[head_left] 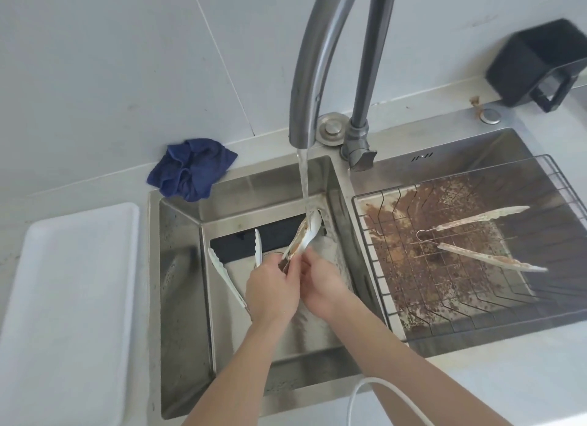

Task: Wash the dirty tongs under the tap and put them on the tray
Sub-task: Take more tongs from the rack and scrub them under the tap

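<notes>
Both hands meet over the sink [178,266]: my left hand [273,293] grips the tongs [301,236] at the hinge end, my right hand [320,282] pinches one arm, tips up so the tap [305,85] stream runs down them. To the left, the tray [63,298] lies past the sink rim, a short lift away.

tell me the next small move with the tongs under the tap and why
Probably keep rubbing the brown smear off the held tongs in the water stream before going to the tray. Both the left hand and right hand grip them, and residue still shows along one arm.
</notes>
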